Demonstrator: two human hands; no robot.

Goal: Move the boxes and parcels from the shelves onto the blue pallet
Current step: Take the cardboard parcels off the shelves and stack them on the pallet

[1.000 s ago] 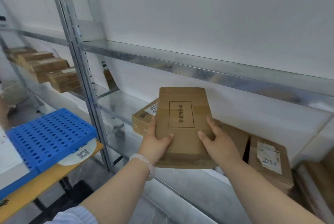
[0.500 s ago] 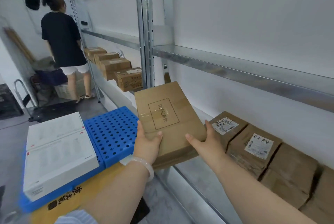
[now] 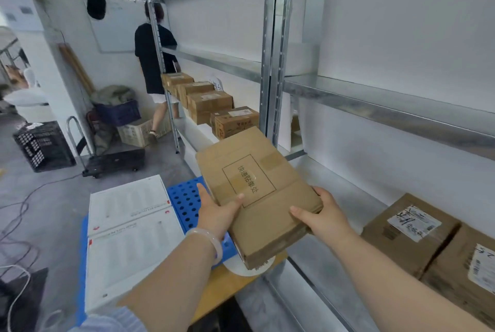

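Note:
I hold a flat brown cardboard parcel [image 3: 257, 189] with a printed rectangle on top, in the air between the shelf and the blue pallet [image 3: 184, 197]. My left hand [image 3: 217, 211] grips its left edge, thumb on top. My right hand [image 3: 321, 217] grips its near right corner. The parcel's near end hangs over the pallet's right edge. Two white boxes [image 3: 128, 227] lie side by side on the pallet's left part. More brown boxes [image 3: 409, 229] sit on the lower shelf at the right, and several others [image 3: 211, 102] stand in a row on the farther shelf.
Metal shelf uprights [image 3: 273, 63] stand just behind the parcel. A person in a black top [image 3: 152, 58] stands at the far shelf. A hand trolley [image 3: 112, 157], a black crate [image 3: 42, 145] and cables [image 3: 16, 213] are on the floor at the left.
I have turned left with the parcel, carrying it away from the shelf and out over the pallet's right edge. Both hands keep the same grip.

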